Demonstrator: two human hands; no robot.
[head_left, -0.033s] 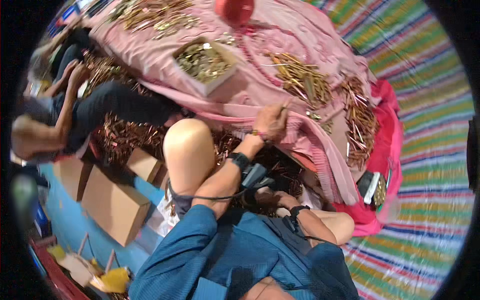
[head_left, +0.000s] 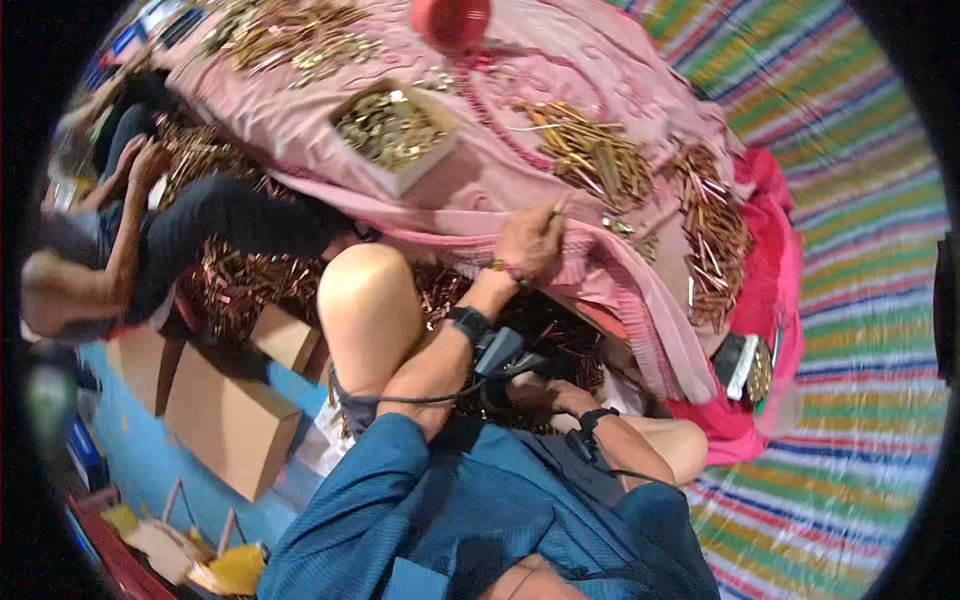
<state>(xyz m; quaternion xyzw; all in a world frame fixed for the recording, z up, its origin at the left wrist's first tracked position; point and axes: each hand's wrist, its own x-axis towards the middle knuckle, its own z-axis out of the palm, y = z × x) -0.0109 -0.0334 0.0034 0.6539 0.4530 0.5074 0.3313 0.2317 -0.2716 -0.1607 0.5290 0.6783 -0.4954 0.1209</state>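
My left hand (head_left: 530,243) hovers over the folded edge of a pink cloth (head_left: 470,222), its fingers pinched at a small thin thing too blurred to name. Lower down, my right hand (head_left: 548,396) reaches into the shadow between my legs, beside a heap of copper-coloured strips (head_left: 555,335); its fingers are hidden in the dark. Beyond my left hand, on the cloth, lie a pile of long gold-coloured sticks (head_left: 598,150) and a pile of copper-coloured strips (head_left: 715,235). A square open box (head_left: 402,183) holds many small brass-coloured pieces (head_left: 390,128).
A red bowl (head_left: 452,22) stands at the far edge. At the left a co-worker's hands (head_left: 140,160) are close together near more strips (head_left: 240,280). Cardboard boxes (head_left: 232,415) lie on the blue floor (head_left: 130,440). A striped mat (head_left: 860,300) spreads to the right.
The whole view has shifted a little, so most things sit slightly further left. Both hands keep nearly the same pose.
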